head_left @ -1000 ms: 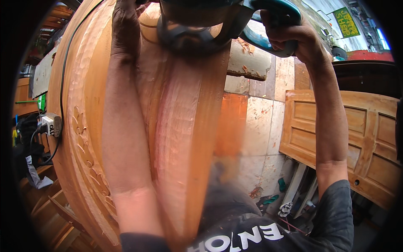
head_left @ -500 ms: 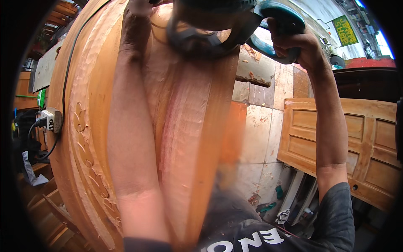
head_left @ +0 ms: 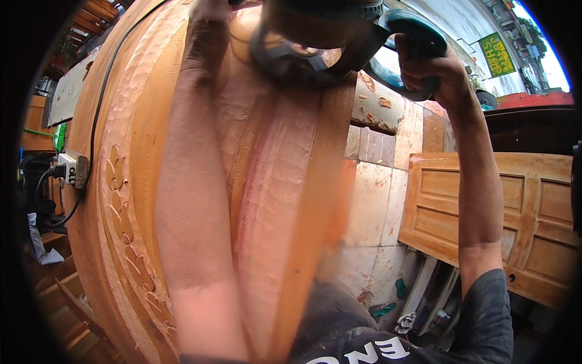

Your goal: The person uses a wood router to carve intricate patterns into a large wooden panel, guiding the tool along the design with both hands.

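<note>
At the top middle, a dark router point(head_left: 306, 67) with a ring-shaped base and teal handles rests on the carved wooden panel point(head_left: 279, 164). My right hand point(head_left: 433, 70) is closed around the teal loop handle point(head_left: 418, 27) on the router's right side. My left hand point(head_left: 209, 11) is at the upper edge, just left of the router, with its fingers cut off by the frame. The left forearm stretches along the panel. Curved ridges, a reddish groove and a carved leaf pattern point(head_left: 124, 224) run lengthwise down the wood.
A black cord point(head_left: 100, 115) and a white socket block point(head_left: 73, 170) with a plug lie along the panel's left side. Right of it, a tiled floor point(head_left: 370, 194) has scattered shavings. A panelled wooden door point(head_left: 436, 200) and a worn block point(head_left: 376, 109) lie there too.
The view has shifted slightly, so the router and panel sit a little further right and lower in the picture. My right hand keeps its hold on the handle.
</note>
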`<state>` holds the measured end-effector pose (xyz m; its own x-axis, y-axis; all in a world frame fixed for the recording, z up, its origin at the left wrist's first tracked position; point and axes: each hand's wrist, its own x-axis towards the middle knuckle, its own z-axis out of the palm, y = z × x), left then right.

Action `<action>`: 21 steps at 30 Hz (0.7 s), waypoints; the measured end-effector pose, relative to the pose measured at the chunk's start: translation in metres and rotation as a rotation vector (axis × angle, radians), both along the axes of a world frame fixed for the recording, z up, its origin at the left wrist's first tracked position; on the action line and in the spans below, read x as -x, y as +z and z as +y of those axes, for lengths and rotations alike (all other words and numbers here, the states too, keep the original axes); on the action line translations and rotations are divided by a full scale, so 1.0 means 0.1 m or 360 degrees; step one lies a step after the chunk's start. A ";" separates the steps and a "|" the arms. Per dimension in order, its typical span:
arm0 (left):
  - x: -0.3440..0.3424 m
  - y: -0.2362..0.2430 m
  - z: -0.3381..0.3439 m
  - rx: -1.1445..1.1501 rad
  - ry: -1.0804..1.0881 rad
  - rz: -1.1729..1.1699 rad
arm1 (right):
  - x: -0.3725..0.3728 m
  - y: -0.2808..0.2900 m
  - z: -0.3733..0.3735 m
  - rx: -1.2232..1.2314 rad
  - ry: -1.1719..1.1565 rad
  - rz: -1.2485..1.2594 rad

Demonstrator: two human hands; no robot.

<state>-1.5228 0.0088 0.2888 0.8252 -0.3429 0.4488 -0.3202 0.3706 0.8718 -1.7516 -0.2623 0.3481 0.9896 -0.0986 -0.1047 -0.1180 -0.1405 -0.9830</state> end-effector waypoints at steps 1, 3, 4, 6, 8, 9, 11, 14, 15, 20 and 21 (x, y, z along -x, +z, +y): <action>-0.01 0.00 0.01 -0.0002 -0.0004 -0.0001 | -0.01 -0.01 0.01 0.0004 -0.0001 -0.0003; -0.01 0.03 -0.02 -0.0009 -0.0015 0.0001 | 0.01 0.02 0.00 -0.0014 -0.0010 -0.0021; -0.01 0.03 -0.03 -0.0002 -0.0020 0.0009 | 0.01 0.02 0.01 -0.0034 -0.0010 -0.0030; -0.02 0.03 -0.03 -0.0009 -0.0027 0.0028 | 0.01 0.03 0.02 -0.0061 -0.0008 -0.0034; -0.01 0.02 -0.01 -0.0023 -0.0026 0.0046 | 0.00 0.02 0.02 -0.0072 -0.0004 -0.0021; 0.00 0.02 -0.01 -0.0029 -0.0035 0.0061 | 0.01 0.02 0.04 -0.0057 -0.0027 -0.0013; 0.01 0.02 0.00 -0.0035 -0.0037 0.0076 | 0.02 0.01 0.09 -0.0026 -0.0065 -0.0024; 0.01 0.01 -0.02 -0.0027 -0.0045 0.0093 | -0.02 0.07 0.07 0.0003 0.0046 -0.0081; 0.01 0.02 -0.03 -0.0028 -0.0052 0.0086 | -0.03 0.07 0.06 -0.0022 0.0059 -0.0078; 0.03 -0.02 0.00 -0.0021 -0.0070 0.0095 | -0.04 0.04 0.08 -0.0116 0.0074 -0.0082; 0.03 -0.03 -0.01 -0.0022 -0.0077 0.0098 | -0.04 0.05 0.08 -0.0101 0.0066 -0.0074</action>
